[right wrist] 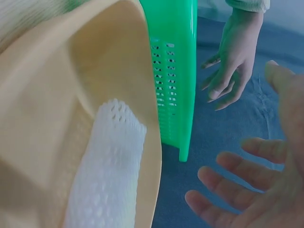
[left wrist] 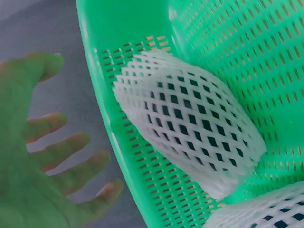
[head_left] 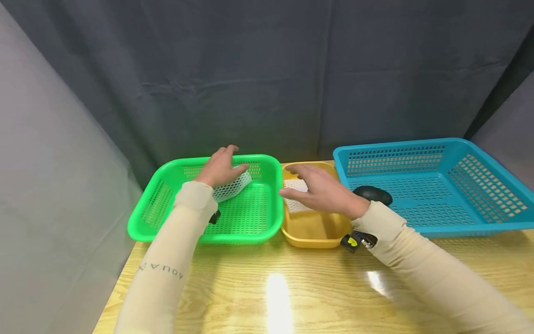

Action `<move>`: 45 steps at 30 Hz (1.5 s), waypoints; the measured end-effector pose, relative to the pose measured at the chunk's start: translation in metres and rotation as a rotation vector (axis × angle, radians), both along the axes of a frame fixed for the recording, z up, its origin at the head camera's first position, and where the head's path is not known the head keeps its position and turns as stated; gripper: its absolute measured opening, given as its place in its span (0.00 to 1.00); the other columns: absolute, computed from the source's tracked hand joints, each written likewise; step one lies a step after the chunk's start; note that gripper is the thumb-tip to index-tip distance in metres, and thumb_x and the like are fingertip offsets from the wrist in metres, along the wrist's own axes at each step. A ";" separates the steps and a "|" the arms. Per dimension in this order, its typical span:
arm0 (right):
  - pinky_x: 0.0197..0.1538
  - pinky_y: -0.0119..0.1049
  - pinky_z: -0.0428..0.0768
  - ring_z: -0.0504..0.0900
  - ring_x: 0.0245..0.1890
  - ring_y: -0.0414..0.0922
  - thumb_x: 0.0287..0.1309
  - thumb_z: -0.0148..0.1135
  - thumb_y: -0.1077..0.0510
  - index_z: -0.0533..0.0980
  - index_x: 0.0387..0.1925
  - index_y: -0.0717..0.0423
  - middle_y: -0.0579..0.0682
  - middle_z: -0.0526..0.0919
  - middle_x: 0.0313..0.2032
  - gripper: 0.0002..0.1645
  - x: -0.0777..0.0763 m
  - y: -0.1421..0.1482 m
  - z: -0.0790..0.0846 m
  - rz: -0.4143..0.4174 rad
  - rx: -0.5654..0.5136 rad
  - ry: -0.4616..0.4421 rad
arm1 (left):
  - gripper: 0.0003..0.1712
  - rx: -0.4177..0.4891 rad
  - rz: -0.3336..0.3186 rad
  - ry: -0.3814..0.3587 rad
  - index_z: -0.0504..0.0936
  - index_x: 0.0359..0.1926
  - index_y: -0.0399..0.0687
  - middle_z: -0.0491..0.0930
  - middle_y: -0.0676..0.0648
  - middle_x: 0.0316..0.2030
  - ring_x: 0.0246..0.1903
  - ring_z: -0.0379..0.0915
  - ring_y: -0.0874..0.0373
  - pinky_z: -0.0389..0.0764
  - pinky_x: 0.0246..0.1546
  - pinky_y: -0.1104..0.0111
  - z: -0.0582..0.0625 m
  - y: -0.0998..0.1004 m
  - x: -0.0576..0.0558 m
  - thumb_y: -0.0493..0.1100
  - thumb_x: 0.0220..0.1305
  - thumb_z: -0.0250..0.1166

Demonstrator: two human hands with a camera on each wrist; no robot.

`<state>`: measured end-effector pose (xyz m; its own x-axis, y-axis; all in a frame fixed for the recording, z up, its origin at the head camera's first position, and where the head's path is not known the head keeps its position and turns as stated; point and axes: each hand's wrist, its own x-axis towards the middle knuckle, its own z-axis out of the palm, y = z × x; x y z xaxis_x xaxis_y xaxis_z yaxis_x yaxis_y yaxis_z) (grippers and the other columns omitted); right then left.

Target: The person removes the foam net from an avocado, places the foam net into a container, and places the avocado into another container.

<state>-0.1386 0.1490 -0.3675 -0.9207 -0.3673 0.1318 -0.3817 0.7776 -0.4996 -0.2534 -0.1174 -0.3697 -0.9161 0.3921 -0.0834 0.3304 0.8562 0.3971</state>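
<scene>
My left hand (head_left: 221, 168) is held over the green basket (head_left: 273, 204), fingers spread and holding nothing. Below it in that basket lies a white foam net sleeve (head_left: 234, 190); the left wrist view shows this sleeve (left wrist: 190, 123) wrapped round something dark, with a second net sleeve (left wrist: 270, 213) partly in frame. Over the yellow bin (head_left: 317, 232) hovers my right hand (head_left: 319, 190), thumb and fingers apart, nothing between them. Another white foam net sleeve (right wrist: 109, 166) lies inside the yellow bin, partly behind the right hand in the head view.
To the right stands a blue basket (head_left: 479, 227) with a black rounded thing (head_left: 373, 194), shaped like a computer mouse, at its left end. The baskets sit side by side on a wooden table (head_left: 233, 292). A dark curtain (head_left: 250, 83) hangs behind them.
</scene>
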 end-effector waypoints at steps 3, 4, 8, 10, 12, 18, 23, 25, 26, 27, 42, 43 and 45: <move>0.65 0.49 0.74 0.75 0.64 0.51 0.59 0.55 0.28 0.64 0.68 0.52 0.49 0.74 0.65 0.46 0.000 -0.002 -0.003 -0.010 -0.015 -0.016 | 0.41 -0.033 0.010 -0.013 0.57 0.72 0.48 0.63 0.40 0.69 0.67 0.63 0.43 0.70 0.65 0.48 -0.005 -0.003 -0.005 0.63 0.67 0.55; 0.65 0.49 0.74 0.74 0.64 0.50 0.58 0.55 0.28 0.64 0.68 0.51 0.49 0.74 0.65 0.46 0.001 -0.003 -0.003 -0.017 -0.016 -0.019 | 0.41 -0.045 0.013 -0.019 0.57 0.72 0.47 0.63 0.39 0.68 0.66 0.64 0.43 0.70 0.64 0.48 -0.007 -0.004 -0.006 0.63 0.66 0.54; 0.64 0.50 0.74 0.74 0.64 0.50 0.56 0.53 0.24 0.65 0.68 0.49 0.46 0.74 0.64 0.47 0.002 -0.008 -0.008 -0.033 -0.021 -0.029 | 0.42 -0.050 0.047 -0.039 0.58 0.72 0.46 0.60 0.38 0.68 0.63 0.67 0.42 0.72 0.62 0.47 -0.017 -0.010 -0.010 0.63 0.65 0.56; 0.62 0.49 0.75 0.74 0.63 0.50 0.56 0.53 0.24 0.65 0.68 0.49 0.46 0.74 0.63 0.47 0.003 -0.010 -0.011 -0.033 -0.035 -0.036 | 0.42 -0.029 0.081 -0.021 0.60 0.70 0.46 0.59 0.38 0.67 0.58 0.70 0.41 0.75 0.58 0.48 -0.021 -0.013 -0.011 0.64 0.64 0.58; 0.61 0.49 0.76 0.75 0.62 0.50 0.56 0.53 0.24 0.64 0.68 0.49 0.46 0.74 0.64 0.48 0.004 -0.010 -0.013 -0.037 -0.053 -0.047 | 0.41 -0.010 0.107 -0.001 0.63 0.67 0.46 0.60 0.38 0.65 0.53 0.72 0.41 0.76 0.53 0.49 -0.025 -0.015 -0.012 0.65 0.63 0.58; 0.62 0.49 0.76 0.75 0.63 0.50 0.56 0.54 0.25 0.63 0.69 0.50 0.48 0.71 0.66 0.49 0.006 -0.006 -0.020 -0.072 -0.069 -0.062 | 0.41 -0.092 0.074 -0.033 0.66 0.64 0.44 0.67 0.38 0.62 0.58 0.70 0.41 0.74 0.57 0.47 -0.033 -0.019 -0.015 0.68 0.61 0.58; 0.61 0.49 0.77 0.76 0.62 0.51 0.57 0.54 0.26 0.64 0.68 0.50 0.49 0.72 0.66 0.47 0.006 -0.005 -0.024 -0.069 -0.084 -0.066 | 0.45 -0.146 0.049 -0.103 0.64 0.67 0.44 0.71 0.39 0.63 0.61 0.69 0.42 0.75 0.58 0.47 -0.042 -0.022 -0.018 0.68 0.60 0.59; 0.61 0.49 0.77 0.76 0.62 0.51 0.57 0.54 0.26 0.64 0.67 0.50 0.50 0.72 0.66 0.47 0.006 -0.006 -0.026 -0.064 -0.098 -0.074 | 0.45 -0.155 0.046 -0.119 0.63 0.68 0.44 0.73 0.38 0.61 0.59 0.72 0.42 0.76 0.56 0.48 -0.046 -0.022 -0.018 0.68 0.60 0.60; 0.61 0.49 0.77 0.76 0.62 0.51 0.57 0.53 0.25 0.64 0.67 0.50 0.49 0.72 0.66 0.47 0.007 -0.006 -0.026 -0.062 -0.104 -0.078 | 0.46 -0.161 0.041 -0.126 0.62 0.68 0.44 0.73 0.38 0.60 0.58 0.72 0.43 0.76 0.55 0.48 -0.047 -0.022 -0.018 0.68 0.60 0.60; 0.61 0.49 0.77 0.76 0.62 0.51 0.57 0.53 0.25 0.64 0.68 0.50 0.49 0.72 0.66 0.47 0.007 -0.007 -0.026 -0.061 -0.110 -0.080 | 0.47 -0.164 0.037 -0.132 0.61 0.69 0.43 0.73 0.38 0.60 0.57 0.73 0.42 0.76 0.55 0.48 -0.049 -0.022 -0.018 0.68 0.60 0.60; 0.62 0.48 0.76 0.75 0.62 0.49 0.56 0.53 0.24 0.64 0.68 0.51 0.48 0.73 0.65 0.48 0.010 -0.013 -0.027 -0.046 -0.100 -0.072 | 0.58 -0.121 0.046 -0.234 0.49 0.75 0.46 0.68 0.38 0.65 0.61 0.70 0.42 0.74 0.58 0.49 -0.062 -0.017 -0.018 0.59 0.53 0.71; 0.63 0.48 0.75 0.75 0.62 0.49 0.56 0.53 0.24 0.64 0.68 0.50 0.48 0.73 0.65 0.49 0.010 -0.013 -0.028 -0.045 -0.098 -0.079 | 0.58 -0.122 0.049 -0.237 0.49 0.75 0.46 0.68 0.38 0.65 0.61 0.70 0.42 0.74 0.58 0.49 -0.063 -0.016 -0.018 0.59 0.53 0.72; 0.63 0.49 0.75 0.75 0.63 0.50 0.56 0.52 0.24 0.63 0.69 0.50 0.48 0.72 0.66 0.49 0.010 -0.013 -0.028 -0.037 -0.097 -0.090 | 0.59 -0.129 0.053 -0.242 0.48 0.75 0.47 0.67 0.38 0.66 0.61 0.69 0.42 0.74 0.59 0.49 -0.064 -0.015 -0.018 0.59 0.52 0.72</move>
